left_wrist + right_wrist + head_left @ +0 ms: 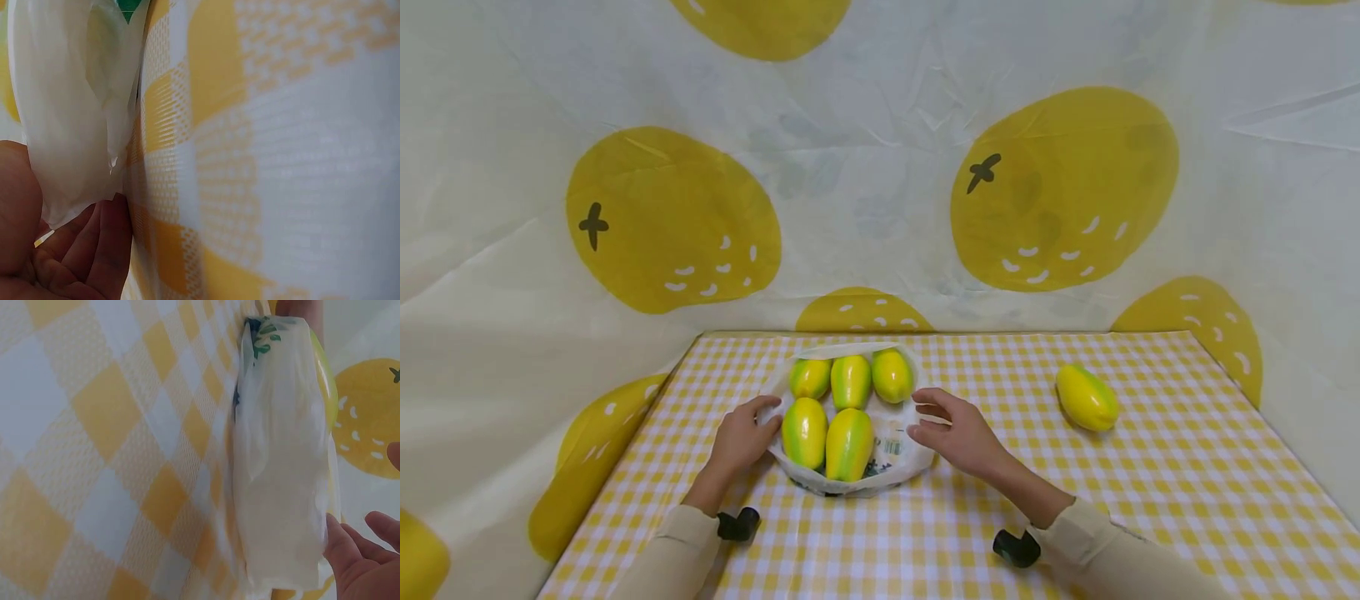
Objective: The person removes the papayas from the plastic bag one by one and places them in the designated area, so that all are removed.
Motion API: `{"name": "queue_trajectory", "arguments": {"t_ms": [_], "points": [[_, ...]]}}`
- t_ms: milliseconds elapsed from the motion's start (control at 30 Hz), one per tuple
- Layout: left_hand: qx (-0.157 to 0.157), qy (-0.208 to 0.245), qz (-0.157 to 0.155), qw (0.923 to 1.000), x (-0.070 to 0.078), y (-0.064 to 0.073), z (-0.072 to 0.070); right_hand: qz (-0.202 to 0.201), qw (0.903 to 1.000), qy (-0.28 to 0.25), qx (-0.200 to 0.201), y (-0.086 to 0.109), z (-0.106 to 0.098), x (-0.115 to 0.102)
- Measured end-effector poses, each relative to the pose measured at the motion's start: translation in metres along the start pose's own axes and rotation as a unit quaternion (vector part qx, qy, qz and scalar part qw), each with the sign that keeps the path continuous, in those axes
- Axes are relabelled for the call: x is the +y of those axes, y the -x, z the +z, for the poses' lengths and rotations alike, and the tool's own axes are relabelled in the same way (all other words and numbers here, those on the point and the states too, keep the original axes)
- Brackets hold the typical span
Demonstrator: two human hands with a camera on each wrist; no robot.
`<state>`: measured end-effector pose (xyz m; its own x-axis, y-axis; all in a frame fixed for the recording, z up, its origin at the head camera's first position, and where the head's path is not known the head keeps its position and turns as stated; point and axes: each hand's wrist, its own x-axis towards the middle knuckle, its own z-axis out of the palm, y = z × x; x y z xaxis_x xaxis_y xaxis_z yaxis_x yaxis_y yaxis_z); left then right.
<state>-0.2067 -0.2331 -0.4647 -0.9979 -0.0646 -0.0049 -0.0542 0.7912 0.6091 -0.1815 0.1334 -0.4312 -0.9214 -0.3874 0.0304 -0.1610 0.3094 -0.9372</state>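
Note:
A white plastic bag [895, 429], its mouth spread wide and facing up, lies on the table. Several glossy yellow fruits with green streaks, mango-like in shape, sit inside; one fruit [805, 433] is at the front left. My left hand [741, 437] rests at the bag's left rim, thumb and fingers parted. In the left wrist view, part of the fingers [112, 244] is hidden behind the bag's wall. At the opposite rim, my right hand [962, 433] touches the bag with its fingertips, thumb held apart. Another such fruit [1087, 398] lies alone to the right.
A yellow-and-white checked cloth [1150, 500] covers the table. Behind it hangs a pale sheet [865, 167] printed with large yellow fruits, reaching down to the table's back edge. Black wrist-worn pieces [1017, 548] sit by both sleeves.

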Motion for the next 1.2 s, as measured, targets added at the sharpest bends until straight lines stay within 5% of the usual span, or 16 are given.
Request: {"name": "queue_trajectory", "arguments": {"t_ms": [400,733,1200], "points": [[0.002,-0.014,0.003,0.9999,0.001,0.000,-0.001,-0.009,0.9991,-0.019,-0.037,-0.012,0.026,-0.009],[0.008,-0.028,0.003,0.9996,0.001,0.001,0.000,0.027,0.9990,-0.017,-0.033,-0.020,0.051,-0.016],[0.007,-0.023,0.002,0.9997,0.001,0.001,0.000,0.035,0.9973,0.061,-0.020,-0.030,0.090,-0.020]]}}
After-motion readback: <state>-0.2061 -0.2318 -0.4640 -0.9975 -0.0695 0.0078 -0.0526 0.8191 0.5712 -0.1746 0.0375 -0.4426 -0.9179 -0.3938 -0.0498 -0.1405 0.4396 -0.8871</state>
